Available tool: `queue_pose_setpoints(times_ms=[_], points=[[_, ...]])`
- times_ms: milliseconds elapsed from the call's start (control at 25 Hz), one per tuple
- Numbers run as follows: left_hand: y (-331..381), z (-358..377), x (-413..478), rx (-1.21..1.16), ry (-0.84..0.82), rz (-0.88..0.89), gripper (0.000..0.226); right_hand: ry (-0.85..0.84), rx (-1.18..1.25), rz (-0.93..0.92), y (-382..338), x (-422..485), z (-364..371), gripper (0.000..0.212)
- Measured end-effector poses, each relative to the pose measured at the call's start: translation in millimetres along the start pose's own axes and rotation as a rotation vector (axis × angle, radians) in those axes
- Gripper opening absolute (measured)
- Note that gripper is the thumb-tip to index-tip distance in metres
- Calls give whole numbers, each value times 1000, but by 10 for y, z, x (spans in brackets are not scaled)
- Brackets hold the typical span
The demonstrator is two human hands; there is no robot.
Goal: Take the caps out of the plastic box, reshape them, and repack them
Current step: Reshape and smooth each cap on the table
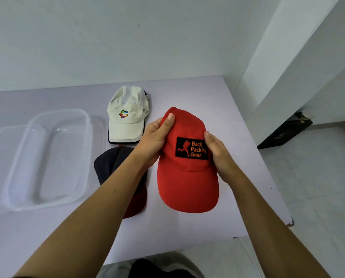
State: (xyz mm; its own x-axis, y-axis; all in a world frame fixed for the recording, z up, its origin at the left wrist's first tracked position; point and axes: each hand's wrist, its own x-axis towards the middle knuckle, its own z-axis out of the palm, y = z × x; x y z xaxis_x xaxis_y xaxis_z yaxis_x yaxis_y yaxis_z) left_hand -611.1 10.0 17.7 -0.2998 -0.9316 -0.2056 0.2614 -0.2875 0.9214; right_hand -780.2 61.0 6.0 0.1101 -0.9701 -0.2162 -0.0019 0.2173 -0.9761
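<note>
Red cap [187, 177] held over table [217, 101], right of clear plastic box [47, 157]; long axis runs near-far, brim toward person, crown away. Left hand [153, 141] and right hand [219, 155] clasp crown sides, thumbs on top. White cap [127, 115] beyond box's right side, brim toward person; dark cap [115, 163] nearer.

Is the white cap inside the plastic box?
No, the white cap lies on the table just right of the plastic box, which has no caps in it.

Three caps are counted: one red cap [187, 177], one white cap [127, 115], one dark cap [109, 163]. One clear plastic box [47, 157] is seen, and two hands.
</note>
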Motion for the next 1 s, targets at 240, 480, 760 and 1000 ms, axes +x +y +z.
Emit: queue_pose_setpoints(times_ms=[240,480,760,1000], points=[[-248,-230,148,400,152,-8,38,155,315,31,351,211,-58,45],[-761,-399,400,957,193,-157,33,133,-363,284,835,493,-228,35],[-838,-558,485,1247,236,-73,39,9,-521,319,858,731,-372,31],[-846,-435,346,383,273,-579,34,8,-274,358,988,773,-298,29]])
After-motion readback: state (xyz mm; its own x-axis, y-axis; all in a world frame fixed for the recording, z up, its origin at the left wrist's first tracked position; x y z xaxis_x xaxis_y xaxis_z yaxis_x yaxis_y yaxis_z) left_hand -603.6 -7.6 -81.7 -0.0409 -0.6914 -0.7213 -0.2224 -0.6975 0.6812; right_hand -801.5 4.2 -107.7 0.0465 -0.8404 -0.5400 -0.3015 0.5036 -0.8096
